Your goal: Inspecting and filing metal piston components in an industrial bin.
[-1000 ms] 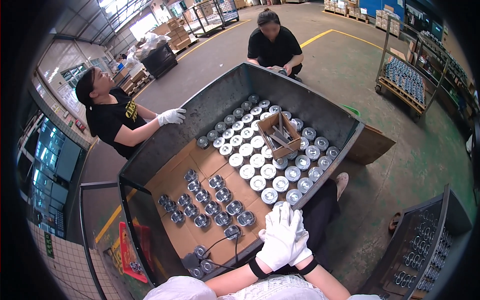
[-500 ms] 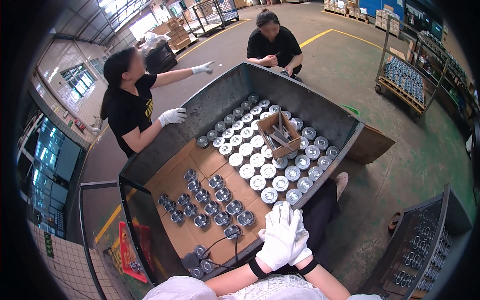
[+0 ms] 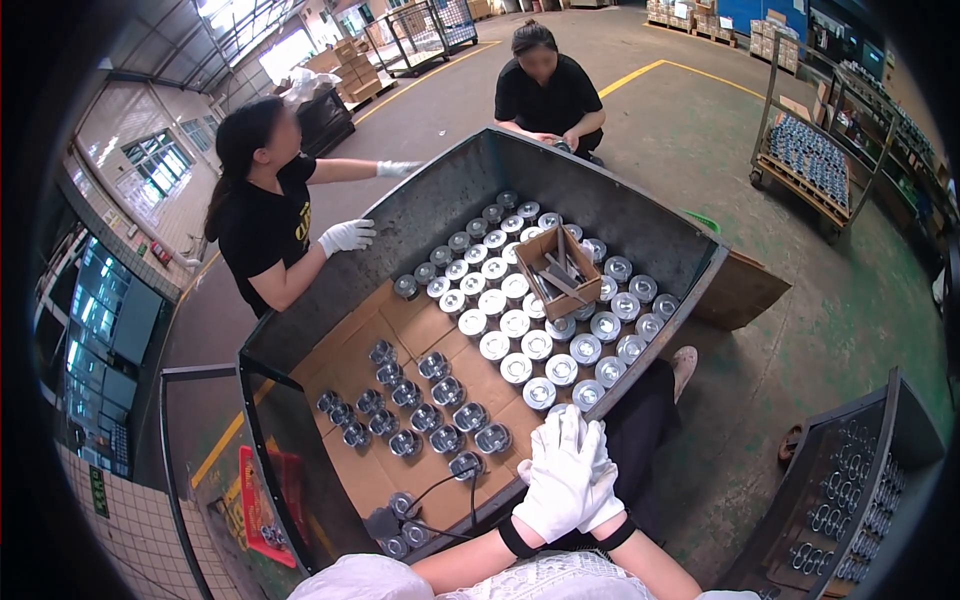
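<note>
Two white-gloved hands, left hand (image 3: pixel 555 485) over right hand (image 3: pixel 598 478), stay clasped together, fingers holding nothing; round silver metal parts (image 3: pixel 540 392) just ahead sit untouched.

1. Daylight pours through the open doorway (image 3: pixel 285 50) at upper left, blown out to near white, and spreads a pale sheen over the concrete floor (image 3: pixel 660 120).
2. Even, fairly bright light fills the metal bin (image 3: pixel 440 205); its near walls fall into soft shadow, while the silver cylinder tops (image 3: pixel 515 322) glint.
3. The white gloves on the clasped hands (image 3: pixel 568 478) run close to overexposed.
4. Fisheye distortion bends straight edges; a black vignette rims the frame, and detail softens toward it.
</note>
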Demonstrator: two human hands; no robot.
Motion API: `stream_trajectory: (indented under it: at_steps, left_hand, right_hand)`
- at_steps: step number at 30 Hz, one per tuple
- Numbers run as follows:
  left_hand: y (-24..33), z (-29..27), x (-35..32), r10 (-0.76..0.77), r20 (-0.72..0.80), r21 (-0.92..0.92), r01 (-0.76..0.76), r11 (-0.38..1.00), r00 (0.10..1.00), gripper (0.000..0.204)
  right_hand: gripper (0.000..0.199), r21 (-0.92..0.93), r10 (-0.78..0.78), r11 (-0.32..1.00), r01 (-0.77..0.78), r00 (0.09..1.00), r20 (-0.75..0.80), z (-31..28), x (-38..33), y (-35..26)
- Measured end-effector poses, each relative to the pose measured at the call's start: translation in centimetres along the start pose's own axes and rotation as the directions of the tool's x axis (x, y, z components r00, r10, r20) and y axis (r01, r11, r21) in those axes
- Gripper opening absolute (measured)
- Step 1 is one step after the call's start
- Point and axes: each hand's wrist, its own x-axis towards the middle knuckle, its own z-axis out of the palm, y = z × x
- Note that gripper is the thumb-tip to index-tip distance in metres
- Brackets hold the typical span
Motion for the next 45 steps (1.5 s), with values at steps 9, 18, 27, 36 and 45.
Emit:
stream_trajectory:
  at_steps: [9, 18, 27, 36, 45]
  left_hand:
    - [0.0, -0.4, 0.0, 0.074, 0.002, 0.044, -0.074, 0.996, 0.997, 0.067]
    - [0.2, 0.2, 0.7, 0.068, 0.129, 0.035, -0.073, 0.997, 0.989, 0.077]
    - [0.8, 0.8, -0.1, 0.033, -0.135, -0.050, -0.040, 0.998, 0.990, 0.060]
    - [0.4, -0.4, 0.1, -0.016, -0.002, -0.026, 0.015, 1.000, 1.000, 0.069]
    - [-0.5, 0.2, 0.1, 0.036, 0.110, 0.044, -0.041, 0.998, 0.993, 0.079]
  right_hand:
    - [0.061, -0.076, -0.021, 0.997, 0.022, 1.000, 0.016, -0.5, 0.0, 0.0]
    - [0.066, -0.151, 0.017, 0.989, -0.004, 0.996, 0.090, -0.7, -0.3, 0.7]
    - [0.063, -0.029, 0.000, 1.000, -0.001, 1.000, -0.012, -0.6, 0.0, 0.4]
    - [0.064, 0.061, 0.006, 0.998, -0.007, 1.000, 0.015, 0.3, -0.2, 0.4]
    - [0.067, -0.122, 0.031, 0.992, -0.024, 0.998, 0.049, 0.0, 0.0, -0.2]
